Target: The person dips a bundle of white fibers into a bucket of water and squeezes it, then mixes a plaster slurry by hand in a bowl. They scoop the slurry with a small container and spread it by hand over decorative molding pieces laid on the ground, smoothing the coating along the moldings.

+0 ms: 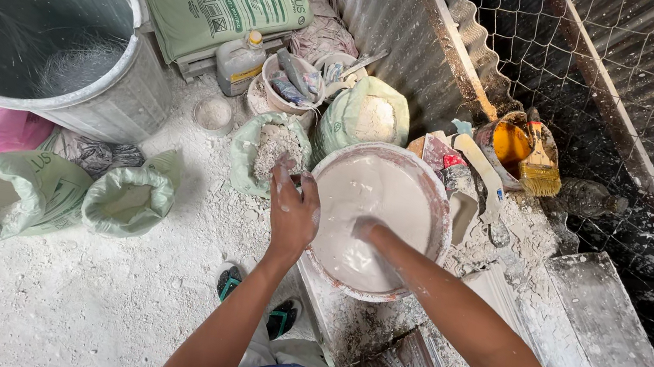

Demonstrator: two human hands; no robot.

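Your left hand point(293, 211) clamps the round, plaster-crusted bowl of white slurry point(430, 194) at nine o'clock; your right hand point(366, 227) is submerged, grip untellable. Hard stirring could tip it.

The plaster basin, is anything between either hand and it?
Nothing visible. The left hand rests on the rim of the plaster basin, and the right hand is sunk into the white mix, its fingers hidden.
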